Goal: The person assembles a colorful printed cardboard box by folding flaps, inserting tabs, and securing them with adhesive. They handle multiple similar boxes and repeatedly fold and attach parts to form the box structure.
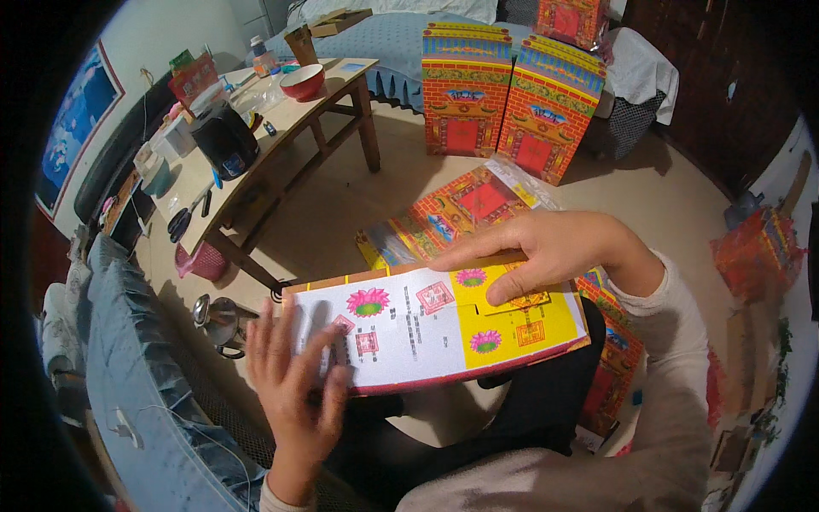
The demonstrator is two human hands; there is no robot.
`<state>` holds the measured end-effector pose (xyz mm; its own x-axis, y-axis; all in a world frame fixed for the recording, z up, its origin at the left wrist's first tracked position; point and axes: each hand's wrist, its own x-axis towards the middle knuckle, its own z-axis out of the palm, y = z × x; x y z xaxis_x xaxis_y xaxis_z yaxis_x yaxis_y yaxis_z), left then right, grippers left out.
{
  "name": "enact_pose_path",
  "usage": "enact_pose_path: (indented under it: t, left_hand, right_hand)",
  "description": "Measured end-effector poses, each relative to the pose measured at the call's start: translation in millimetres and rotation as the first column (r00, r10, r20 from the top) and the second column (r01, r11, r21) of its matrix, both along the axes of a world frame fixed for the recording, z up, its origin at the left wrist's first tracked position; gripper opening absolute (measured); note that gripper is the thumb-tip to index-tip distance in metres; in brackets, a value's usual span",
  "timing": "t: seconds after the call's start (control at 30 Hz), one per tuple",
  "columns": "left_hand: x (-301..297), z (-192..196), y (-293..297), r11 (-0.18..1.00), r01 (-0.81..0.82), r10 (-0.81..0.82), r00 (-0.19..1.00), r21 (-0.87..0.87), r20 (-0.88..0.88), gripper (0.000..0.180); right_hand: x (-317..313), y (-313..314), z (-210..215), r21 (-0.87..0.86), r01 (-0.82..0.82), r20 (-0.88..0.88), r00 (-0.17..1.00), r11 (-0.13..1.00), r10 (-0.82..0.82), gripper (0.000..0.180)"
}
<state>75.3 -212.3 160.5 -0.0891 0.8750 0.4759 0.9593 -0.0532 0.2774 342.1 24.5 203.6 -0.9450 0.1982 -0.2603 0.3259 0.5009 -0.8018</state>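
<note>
A long cardboard panel point(409, 328) lies across my lap, its face white on the left and yellow on the right, printed with pink lotus flowers and red square stamps. My left hand point(299, 371) rests at its left end with the fingers spread, slightly blurred. Over the far right edge lies my right hand point(554, 247), fingers stretched and thumb on a small yellow flap point(525, 300). Just beyond the panel, a flat house-printed carton point(444, 213) in red and yellow lies on the floor, partly covered by my right hand and the panel.
Two upright house-printed boxes point(467, 98) stand beyond, before a blue-covered bed point(392, 51). A wooden table point(299, 111) at the left carries a red bowl point(303, 83), a black appliance point(223, 141) and scissors point(181, 224). A steel kettle point(223, 317) and pink basket point(201, 261) sit below.
</note>
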Motion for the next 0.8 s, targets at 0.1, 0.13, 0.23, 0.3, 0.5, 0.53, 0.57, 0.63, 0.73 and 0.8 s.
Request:
enact_pose_path:
  t: [0.1, 0.13, 0.23, 0.3, 0.5, 0.53, 0.57, 0.63, 0.73, 0.8]
  left_hand:
    - [22, 18, 3, 0.982, 0.136, -0.153, 0.980, -0.132, -0.129, 0.040]
    - [28, 18, 5, 0.981, 0.138, -0.161, 0.971, -0.134, -0.177, 0.041]
    - [39, 22, 5, 0.963, 0.203, -0.235, 0.954, -0.176, -0.186, 0.044]
    - [45, 21, 8, 0.934, 0.282, -0.315, 0.939, -0.219, -0.138, 0.049]
    - [48, 17, 16, 0.888, 0.405, -0.425, 0.904, -0.216, -0.055, 0.058]
    - [49, 16, 17, 0.880, 0.421, -0.441, 0.896, -0.218, -0.047, 0.058]
    - [49, 13, 18, 0.874, 0.433, -0.451, 0.892, -0.220, -0.039, 0.058]
    - [51, 12, 18, 0.860, 0.457, -0.476, 0.879, -0.226, -0.034, 0.058]
    - [56, 14, 18, 0.838, 0.484, -0.511, 0.858, -0.253, -0.051, 0.055]
    - [57, 13, 19, 0.838, 0.482, -0.517, 0.851, -0.257, -0.089, 0.055]
  right_hand:
    - [5, -1, 0, 0.093, -0.084, -0.107, 0.990, 0.992, 0.094, 0.064]
    - [6, -2, 0, 0.100, -0.064, -0.100, 0.992, 0.993, 0.074, 0.064]
    - [9, -4, -5, 0.148, -0.007, -0.116, 0.993, 0.989, 0.024, 0.064]
    - [8, -4, -10, 0.221, 0.030, -0.172, 0.985, 0.975, 0.009, 0.064]
    - [17, -6, 2, 0.171, 0.039, -0.083, 0.996, 0.984, -0.025, 0.065]
    - [19, -7, 2, 0.192, 0.027, -0.110, 0.994, 0.981, -0.006, 0.065]
    - [21, -7, 2, 0.213, 0.010, -0.137, 0.990, 0.977, 0.019, 0.066]
    - [21, -8, 1, 0.240, -0.010, -0.171, 0.984, 0.971, 0.053, 0.065]
    - [18, -9, 0, 0.280, 0.007, -0.201, 0.978, 0.960, 0.052, 0.059]
    - [16, -10, -3, 0.338, 0.065, -0.238, 0.971, 0.939, 0.018, 0.054]
